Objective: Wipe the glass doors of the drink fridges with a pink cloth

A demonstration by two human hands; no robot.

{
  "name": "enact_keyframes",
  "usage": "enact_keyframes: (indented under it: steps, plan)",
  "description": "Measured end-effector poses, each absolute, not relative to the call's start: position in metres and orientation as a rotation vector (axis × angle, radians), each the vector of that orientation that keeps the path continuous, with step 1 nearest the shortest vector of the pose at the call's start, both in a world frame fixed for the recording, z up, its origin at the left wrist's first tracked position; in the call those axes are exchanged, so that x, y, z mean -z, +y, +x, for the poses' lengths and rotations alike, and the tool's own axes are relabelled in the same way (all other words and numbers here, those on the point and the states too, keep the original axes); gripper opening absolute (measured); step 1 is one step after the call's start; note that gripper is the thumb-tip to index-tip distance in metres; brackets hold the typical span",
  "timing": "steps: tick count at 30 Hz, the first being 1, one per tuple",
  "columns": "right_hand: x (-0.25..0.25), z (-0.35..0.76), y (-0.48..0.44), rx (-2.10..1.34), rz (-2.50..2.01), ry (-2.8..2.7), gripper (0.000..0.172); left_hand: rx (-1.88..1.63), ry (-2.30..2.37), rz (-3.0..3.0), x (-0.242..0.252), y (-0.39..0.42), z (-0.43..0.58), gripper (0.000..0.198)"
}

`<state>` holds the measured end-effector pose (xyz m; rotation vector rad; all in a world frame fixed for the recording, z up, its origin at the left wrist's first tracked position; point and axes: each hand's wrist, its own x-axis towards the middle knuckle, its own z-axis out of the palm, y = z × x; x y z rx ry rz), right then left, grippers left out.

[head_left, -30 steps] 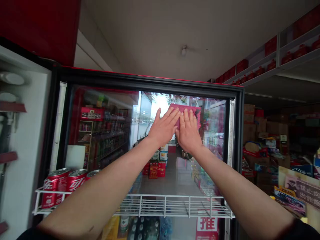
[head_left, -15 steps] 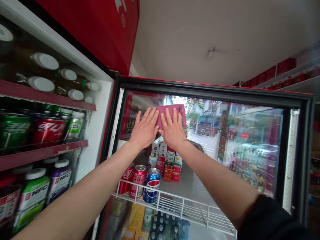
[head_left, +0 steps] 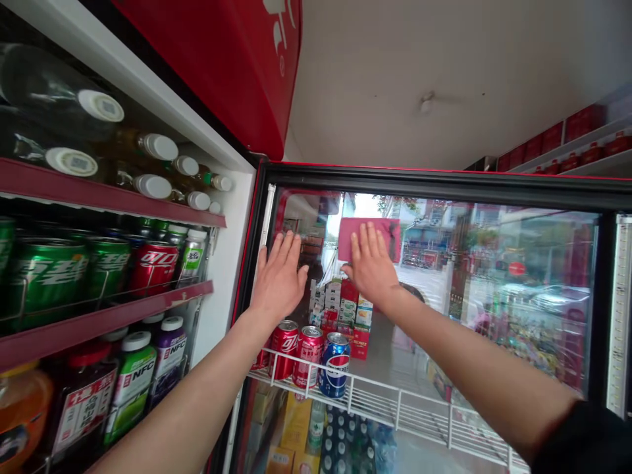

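A pink cleaning cloth (head_left: 349, 238) lies flat against the glass door (head_left: 494, 289) of a drinks fridge, with a dark smudge near its right edge. My right hand (head_left: 372, 266) presses on the cloth, palm down and fingers stretched out. To its left, my left hand (head_left: 279, 280) lies open on or just before the glass, apart from the cloth and holding nothing. Below the hands, a blue Pepsi can (head_left: 336, 365) and red cans (head_left: 285, 349) stand in the white wire rack (head_left: 395, 408) of the door.
On the left, fridge shelves hold bottles with white caps (head_left: 153, 186), green cans (head_left: 52, 276) and juice bottles (head_left: 131, 382). The black door frame (head_left: 419, 187) runs across above the hands. Through the glass show stacked boxes (head_left: 348, 309) and a street.
My left hand has come off the cloth and sits further left of it. My right hand stays on the cloth. The view has shifted, so more of the left shelves shows.
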<state>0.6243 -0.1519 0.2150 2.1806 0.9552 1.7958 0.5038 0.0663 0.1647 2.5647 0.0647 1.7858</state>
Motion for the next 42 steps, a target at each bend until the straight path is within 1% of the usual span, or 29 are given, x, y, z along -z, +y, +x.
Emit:
enact_keyframes:
  steps: [4,8,11,15,23,28,31,33,36,38,42]
  plan:
    - [-0.206,0.632,-0.223,-1.753,2.216,0.879,0.079,-1.730,-0.054,2.597,-0.151,0.064,0.502,0.069]
    - [-0.203,0.634,-0.241,-1.708,2.205,0.889,0.074,-1.639,-0.136,2.642,-0.144,0.066,0.509,0.068]
    - [-0.203,0.631,-0.219,-1.731,2.197,0.872,0.074,-1.586,-0.124,2.681,-0.144,0.071,0.512,0.069]
    - [-0.212,0.627,-0.166,-1.743,2.214,0.940,0.076,-1.567,-0.077,2.696,-0.144,0.084,0.510,0.069]
    - [-0.240,0.617,-0.045,-1.713,2.219,1.192,0.074,-1.622,0.011,2.707,-0.136,0.112,0.501,0.069]
    - [-0.247,0.623,0.012,-1.690,2.177,1.342,0.071,-1.634,0.044,2.715,-0.136,0.120,0.493,0.070]
    - [-0.250,0.627,0.037,-1.642,2.165,1.395,0.073,-1.662,0.077,2.694,-0.140,0.122,0.493,0.071]
    - [-0.252,0.628,0.046,-1.641,2.174,1.385,0.074,-1.681,0.105,2.676,-0.143,0.122,0.495,0.071]
    - [-0.254,0.627,0.041,-1.656,2.180,1.351,0.072,-1.722,0.136,2.645,-0.146,0.119,0.499,0.070]
    - [-0.254,0.626,0.026,-1.673,2.196,1.310,0.072,-1.752,0.139,2.627,-0.146,0.113,0.502,0.070]
    - [-0.250,0.625,-0.022,-1.722,2.231,1.215,0.080,-1.757,0.109,2.632,-0.144,0.096,0.506,0.069]
